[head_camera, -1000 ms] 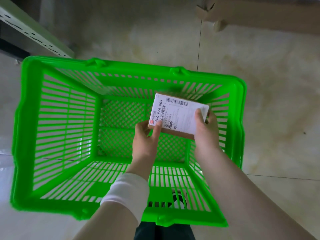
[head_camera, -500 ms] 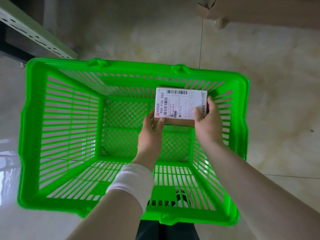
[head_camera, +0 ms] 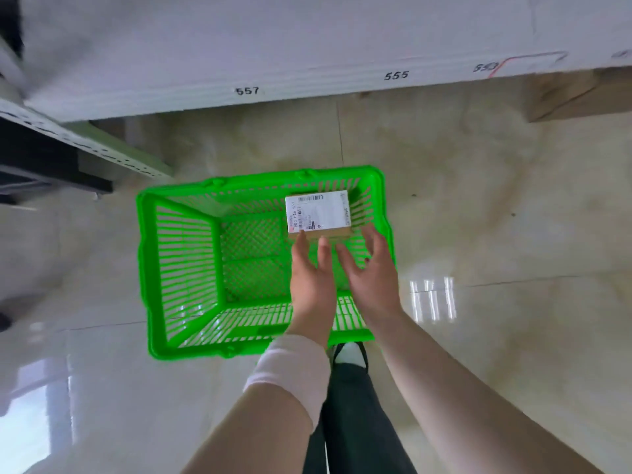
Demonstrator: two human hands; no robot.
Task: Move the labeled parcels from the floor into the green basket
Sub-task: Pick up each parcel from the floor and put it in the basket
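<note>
A small brown parcel (head_camera: 318,213) with a white barcode label lies inside the green basket (head_camera: 181,268), in its far right corner. My left hand (head_camera: 313,271) hovers just in front of the parcel with fingers spread; two fingertips reach its near edge. My right hand (head_camera: 371,271) is beside it over the basket's right side, fingers apart and off the parcel. Neither hand grips anything.
The basket stands on a glossy beige tiled floor (head_camera: 478,234). A white shelf edge (head_camera: 307,80) numbered 557 and 555 runs across the top. A perforated metal upright (head_camera: 95,148) is at left, a cardboard box (head_camera: 581,97) at upper right. My dark-trousered leg and shoe (head_camera: 349,357) are below the basket.
Both hands let go of the parcel, which now rests in the basket's far right corner. The hands have drawn back and opened. The view has risen, so the basket looks smaller.
</note>
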